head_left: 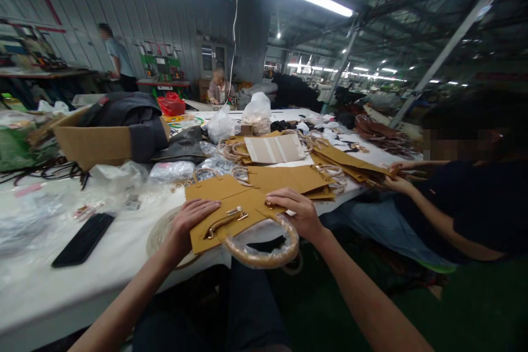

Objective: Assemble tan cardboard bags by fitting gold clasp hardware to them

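A mustard-yellow bag panel [247,203] lies at the front edge of the white table, partly over a coiled pale roll [159,231]. My left hand [185,225] rests on its left side, fingers stretched flat. On the right, my right hand [299,210] grips the panel's edge beside a small metal fitting [269,204], thumb hidden below. A plastic-wrapped round handle [264,257] hangs from the panel toward me. Between my hands a short strap with a gold clasp [226,221] lies on the panel.
A black phone [83,239] lies at the left, near a cardboard box [94,146] of dark cloth. More yellow panels [289,177] with handles lie beyond my hands. At the right, a seated person [466,203] holds similar panels. Two people are farther back.
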A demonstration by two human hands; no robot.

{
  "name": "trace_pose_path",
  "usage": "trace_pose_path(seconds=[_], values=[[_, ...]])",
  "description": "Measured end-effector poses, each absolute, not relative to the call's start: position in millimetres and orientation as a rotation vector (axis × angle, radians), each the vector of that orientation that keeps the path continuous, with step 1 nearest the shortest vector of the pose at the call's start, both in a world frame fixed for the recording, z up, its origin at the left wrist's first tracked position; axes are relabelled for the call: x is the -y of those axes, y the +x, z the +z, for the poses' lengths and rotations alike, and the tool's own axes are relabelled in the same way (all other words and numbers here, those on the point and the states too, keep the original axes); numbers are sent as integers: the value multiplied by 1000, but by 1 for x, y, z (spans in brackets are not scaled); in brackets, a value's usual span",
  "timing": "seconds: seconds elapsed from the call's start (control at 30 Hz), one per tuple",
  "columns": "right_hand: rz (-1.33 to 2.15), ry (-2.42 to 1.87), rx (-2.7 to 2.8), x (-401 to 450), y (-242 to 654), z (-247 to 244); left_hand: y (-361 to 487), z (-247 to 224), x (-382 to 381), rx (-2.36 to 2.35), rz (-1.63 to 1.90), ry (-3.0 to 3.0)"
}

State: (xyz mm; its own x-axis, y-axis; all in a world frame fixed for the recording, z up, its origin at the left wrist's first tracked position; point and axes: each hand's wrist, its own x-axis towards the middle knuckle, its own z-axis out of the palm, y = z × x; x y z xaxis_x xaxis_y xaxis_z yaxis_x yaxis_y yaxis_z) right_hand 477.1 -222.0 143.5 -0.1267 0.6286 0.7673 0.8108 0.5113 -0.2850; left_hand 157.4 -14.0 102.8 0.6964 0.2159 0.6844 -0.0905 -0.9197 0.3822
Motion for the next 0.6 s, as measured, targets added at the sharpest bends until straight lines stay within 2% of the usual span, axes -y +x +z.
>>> trace_pose_path(seconds=[0.2,0.33,0.47,0.6], values=[[-103,-1094,1877,203,444,148,126,98,8,-246,1024,2408],[-121,-1079,1832,193,433,152,96,128,25,-406,1053,2323],[-90,-1071,1830,185,429,155,75,166,44,-253,1016,2485],[-28,-1040,1880,177,424,166,72,174,45,-58,861,2745]])
